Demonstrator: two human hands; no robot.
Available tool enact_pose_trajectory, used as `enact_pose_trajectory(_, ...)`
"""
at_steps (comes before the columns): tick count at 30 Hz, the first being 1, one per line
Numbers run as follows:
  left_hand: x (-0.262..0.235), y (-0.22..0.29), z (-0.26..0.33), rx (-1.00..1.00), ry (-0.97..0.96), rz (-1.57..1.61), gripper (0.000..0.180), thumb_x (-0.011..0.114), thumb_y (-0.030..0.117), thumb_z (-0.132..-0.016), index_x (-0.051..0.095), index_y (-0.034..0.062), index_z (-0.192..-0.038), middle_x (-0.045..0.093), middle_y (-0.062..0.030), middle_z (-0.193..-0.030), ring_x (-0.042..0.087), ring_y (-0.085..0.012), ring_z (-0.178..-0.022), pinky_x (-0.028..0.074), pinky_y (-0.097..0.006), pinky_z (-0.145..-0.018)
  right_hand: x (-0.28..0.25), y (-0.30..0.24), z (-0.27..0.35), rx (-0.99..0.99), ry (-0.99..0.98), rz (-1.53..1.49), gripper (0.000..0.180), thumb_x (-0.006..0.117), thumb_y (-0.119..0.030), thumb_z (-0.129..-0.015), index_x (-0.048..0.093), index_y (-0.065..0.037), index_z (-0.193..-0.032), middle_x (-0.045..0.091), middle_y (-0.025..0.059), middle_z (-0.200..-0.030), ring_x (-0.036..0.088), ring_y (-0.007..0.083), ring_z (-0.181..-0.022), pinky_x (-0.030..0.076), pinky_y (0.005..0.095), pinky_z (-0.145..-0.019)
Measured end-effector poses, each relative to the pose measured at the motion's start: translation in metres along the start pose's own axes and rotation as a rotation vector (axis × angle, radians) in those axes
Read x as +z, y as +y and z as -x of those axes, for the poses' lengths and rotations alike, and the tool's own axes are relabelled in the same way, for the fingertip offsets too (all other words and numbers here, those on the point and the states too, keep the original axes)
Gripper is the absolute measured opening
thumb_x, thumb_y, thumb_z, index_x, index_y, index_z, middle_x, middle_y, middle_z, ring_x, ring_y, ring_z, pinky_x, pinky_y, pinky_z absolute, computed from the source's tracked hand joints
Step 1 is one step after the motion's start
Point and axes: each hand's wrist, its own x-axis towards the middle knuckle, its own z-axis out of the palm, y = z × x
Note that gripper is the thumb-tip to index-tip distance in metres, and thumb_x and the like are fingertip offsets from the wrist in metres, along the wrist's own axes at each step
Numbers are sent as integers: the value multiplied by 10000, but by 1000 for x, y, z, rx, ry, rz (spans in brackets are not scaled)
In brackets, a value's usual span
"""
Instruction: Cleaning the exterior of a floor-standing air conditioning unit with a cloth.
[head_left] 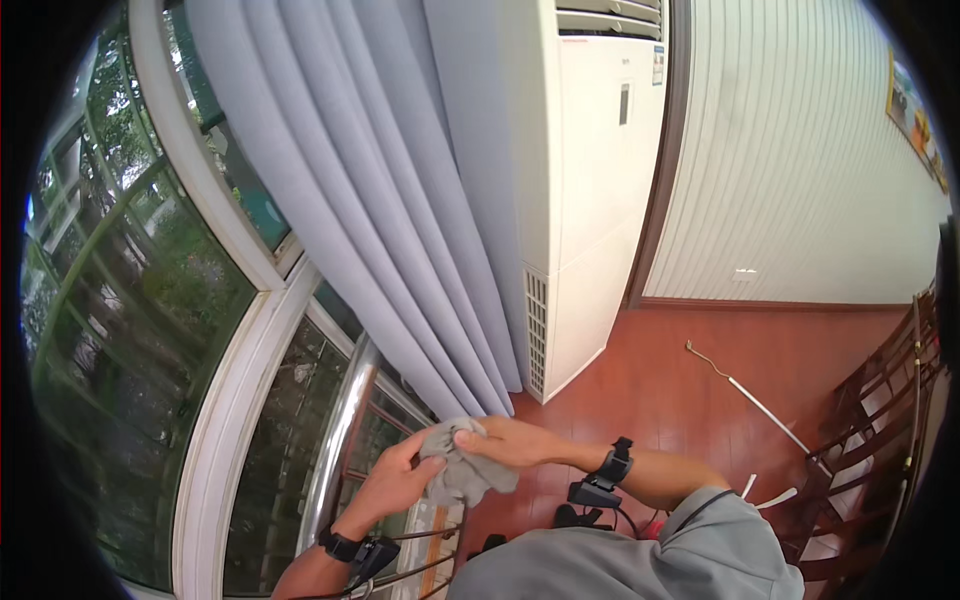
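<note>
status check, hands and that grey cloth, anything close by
Left hand and right hand both gripping the grey cloth. Cloth bunched by the metal rail. Curtain hangs just above, may be touching.

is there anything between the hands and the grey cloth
Nothing visible. Both the left hand and the right hand already grip the grey cloth directly, just below the hem of the grey curtain, beside the metal railing.

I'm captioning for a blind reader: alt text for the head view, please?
Both hands, left hand and right hand, grip a crumpled grey cloth beside a metal rail at a large window. Pale curtains hang above, beside a white floor-standing air conditioner.
</note>
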Motion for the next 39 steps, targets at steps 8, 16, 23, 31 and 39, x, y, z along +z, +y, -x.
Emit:
enact_pose_trajectory(8, 19, 32, -58, 266, 150, -184, 370, 503, 37, -928, 616, 43, -1280, 704, -163, -1089, 659, -160, -949, 501, -294, -853, -42, -8, 38, -2, 291, 216, 453, 611, -378, -974, 620, -9, -1236, 695, 110, -977, 614, 124, -881, 511, 318, -809)
enact_pose_trajectory(16, 29, 46, -98, 143, -94, 441, 299, 484, 40, -962, 628, -48, -1209, 687, -65, -1097, 641, -116, -984, 510, -266, -872, -72, -11, 72, 147, 357, 36, 497, 611, -427, -972, 620, -6, -1236, 677, 71, -919, 602, 100, -807, 511, 293, -731)
enact_pose_trajectory(23, 15, 103, -131, 256, -92, 811, 299, 492, 192, -1033, 613, -25, -1199, 670, -81, -1124, 649, -161, -1018, 522, -302, -903, -88, -54, 46, -304, 540, 290, 541, 652, -406, -954, 570, 9, -1291, 667, 55, -986, 602, 95, -865, 519, 290, -756)
enact_pose_trajectory(31, -5, 123, -142, 322, -138, 914, 429, 445, 363, -1060, 582, -13, -1213, 637, -120, -1189, 629, -205, -1080, 527, -348, -939, -91, -84, 35, -229, 488, -87, 441, 606, -332, -1000, 590, 17, -1270, 672, 30, -1033, 605, 93, -912, 520, 283, -813)
enact_pose_trajectory(39, -14, 158, -128, 321, -372, 1043, 524, 474, 435, -1038, 535, -27, -1275, 629, -131, -1214, 616, -212, -1111, 500, -366, -995, -104, -119, 53, -270, 641, 52, 454, 497, -419, -1043, 698, -13, -1070, 616, -29, -743, 535, 37, -705, 467, 235, -610)
